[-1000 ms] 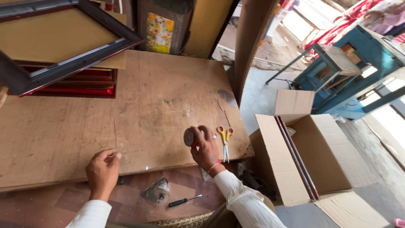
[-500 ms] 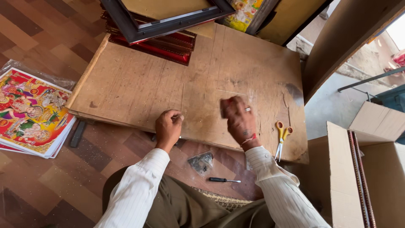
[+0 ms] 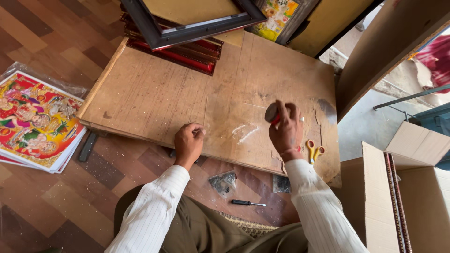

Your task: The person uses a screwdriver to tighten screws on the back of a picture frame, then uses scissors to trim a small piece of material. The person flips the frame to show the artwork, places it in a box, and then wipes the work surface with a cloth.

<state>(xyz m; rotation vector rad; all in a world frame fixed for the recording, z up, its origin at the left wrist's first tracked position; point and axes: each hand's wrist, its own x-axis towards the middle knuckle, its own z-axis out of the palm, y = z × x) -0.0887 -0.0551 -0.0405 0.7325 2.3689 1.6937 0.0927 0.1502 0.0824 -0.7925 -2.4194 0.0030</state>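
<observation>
Small round dark object (image 3: 271, 113) held above glass sheet (image 3: 239, 131).

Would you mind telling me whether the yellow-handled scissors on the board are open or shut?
Shut, it seems: the scissors lie flat beside the right hand, handle loops nearly touching; the blades are too small to make out.

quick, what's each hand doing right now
Left hand: closed in a loose fist, knuckles resting on the clear sheet on the wooden board.
Right hand: grip closed on a small round tape roll.

— What's each hand doing?
— The right hand (image 3: 287, 133) grips a small round object (image 3: 271, 113); the left hand (image 3: 188, 142) rests fisted on the board (image 3: 154, 93).
— Anything nearby?
— Scissors (image 3: 313, 150) at the right hand's three o'clock.
</observation>
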